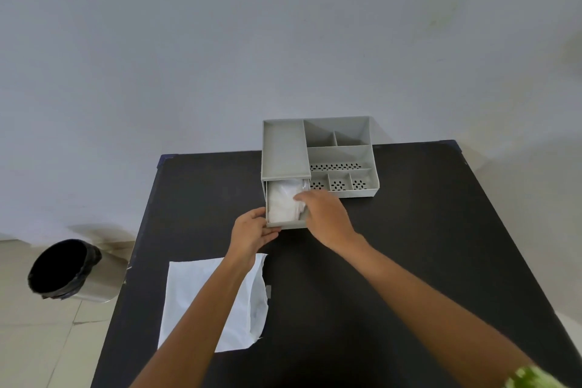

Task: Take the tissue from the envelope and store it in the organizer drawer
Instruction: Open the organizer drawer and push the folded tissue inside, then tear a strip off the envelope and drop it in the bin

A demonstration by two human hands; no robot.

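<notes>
Black matte table point(378, 261) against a pale wall carries a grey plastic compartment organizer point(340, 154), its pulled-out grey drawer point(285, 224) holding the white crumpled tissue point(283, 203). Right hand point(324, 214) presses loosely on the tissue; left hand point(252, 233) grips the drawer's front corner. Behind the left hand lies a flat white paper envelope point(195, 293).

Centre: light grey organizer point(285, 148), dotted perforated floors at right. White tissue point(285, 203) in its drawer point(287, 224). Black table point(393, 246). Lower left: white envelope point(189, 299); silver bin point(94, 283), black liner. Pale grey wall point(220, 41).
</notes>
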